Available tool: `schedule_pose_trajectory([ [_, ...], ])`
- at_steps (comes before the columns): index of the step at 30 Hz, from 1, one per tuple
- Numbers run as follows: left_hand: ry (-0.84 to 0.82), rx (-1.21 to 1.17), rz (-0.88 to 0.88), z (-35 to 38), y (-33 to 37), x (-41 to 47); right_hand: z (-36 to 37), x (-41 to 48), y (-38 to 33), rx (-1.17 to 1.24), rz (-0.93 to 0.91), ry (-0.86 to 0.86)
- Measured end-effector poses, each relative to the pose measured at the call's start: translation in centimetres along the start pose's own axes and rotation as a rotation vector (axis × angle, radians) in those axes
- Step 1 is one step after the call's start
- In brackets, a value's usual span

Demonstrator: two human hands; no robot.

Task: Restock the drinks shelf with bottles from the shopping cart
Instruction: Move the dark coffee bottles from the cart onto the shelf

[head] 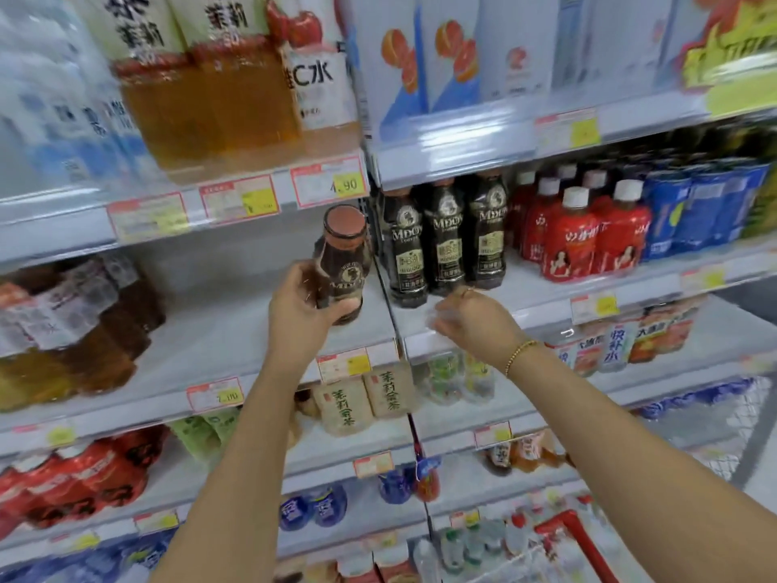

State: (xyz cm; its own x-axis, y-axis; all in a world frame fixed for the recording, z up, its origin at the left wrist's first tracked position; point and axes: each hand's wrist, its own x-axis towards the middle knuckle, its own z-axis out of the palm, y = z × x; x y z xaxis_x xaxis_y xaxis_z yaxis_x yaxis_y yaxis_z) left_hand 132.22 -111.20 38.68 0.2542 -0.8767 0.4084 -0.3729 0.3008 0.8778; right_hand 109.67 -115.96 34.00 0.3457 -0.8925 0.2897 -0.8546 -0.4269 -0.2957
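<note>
Spanning the middle, the shelf (527,288) carries a row (445,241) of three dark bottles standing just right of the upright bottle (341,258), gripped low by the left hand (300,313), while the blurred right hand (475,319), grasp impossible to tell, hovers before that row.

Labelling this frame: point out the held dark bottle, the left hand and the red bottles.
held dark bottle (341,263), head view, its shoulder.
left hand (300,313), head view, its back.
red bottles (571,246), head view, front bottle's label.

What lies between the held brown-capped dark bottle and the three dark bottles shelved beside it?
Head view: only the dark vertical shelf upright, no other product.
</note>
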Motion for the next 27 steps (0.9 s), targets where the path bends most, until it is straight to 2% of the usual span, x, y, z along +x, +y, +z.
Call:
schedule_pose_trajectory([
  [6,-0.055,0.062,-0.036,1.5,-1.6,2.8,-0.5,1.0,0.2,-0.063,0.015,-0.066],
  [11,-0.022,0.056,-0.117,3.2,-2.0,5.3,-0.3,2.2,0.1,0.001,0.103,-0.092],
  [18,-0.048,-0.043,-0.172,4.6,-2.3,6.0,0.3,2.1,0.2,0.000,0.100,-0.048],
  [27,-0.099,-0.046,-0.187,4.3,-2.1,5.9,0.4,2.0,0.1,0.007,0.079,-0.010],
])
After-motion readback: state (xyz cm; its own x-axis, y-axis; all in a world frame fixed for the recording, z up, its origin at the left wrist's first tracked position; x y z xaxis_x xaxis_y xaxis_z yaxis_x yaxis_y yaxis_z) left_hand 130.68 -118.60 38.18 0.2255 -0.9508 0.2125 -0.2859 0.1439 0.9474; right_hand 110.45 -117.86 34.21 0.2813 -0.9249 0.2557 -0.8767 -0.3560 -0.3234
